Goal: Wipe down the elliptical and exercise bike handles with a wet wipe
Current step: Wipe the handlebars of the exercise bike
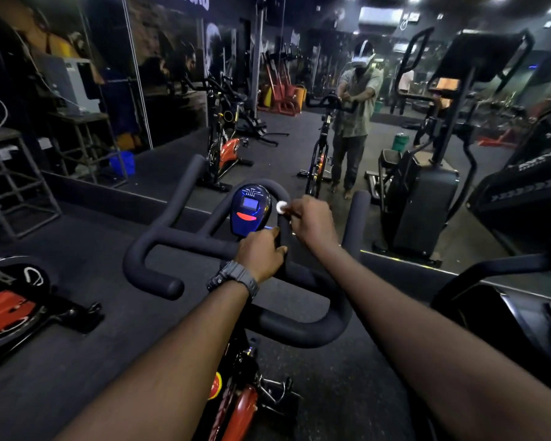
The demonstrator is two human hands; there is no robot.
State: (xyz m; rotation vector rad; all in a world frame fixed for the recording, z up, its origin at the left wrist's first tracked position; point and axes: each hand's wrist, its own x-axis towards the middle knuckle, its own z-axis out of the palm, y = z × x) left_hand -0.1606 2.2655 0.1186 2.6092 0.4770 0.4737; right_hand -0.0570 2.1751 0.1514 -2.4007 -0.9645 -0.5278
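Exercise bike, red frame (245, 409): nearest item, below the forearms at bottom centre.

Handlebar (299, 329), black foam: near loop curves right, two horns reach far left and far right.

Left hand (260, 254), wristwatch (233, 276) on it: fingers curled round the centre of the bar, apparently to steady it while the other hand works.

Right hand (314, 219): just beyond and right of the left, clenched around a wet wipe (282, 206). Only a small white wad shows past the fingers, pressed on the inner loop bar beside the console, likely mid-wipe.

Console (251, 209), blue, lit screen: inside the loop, left of the wipe.

Elliptical (427, 192): far right, against the mirror; its handles appear untouched.

Mirror wall (172, 74): farthest, reflecting the person and other bikes.
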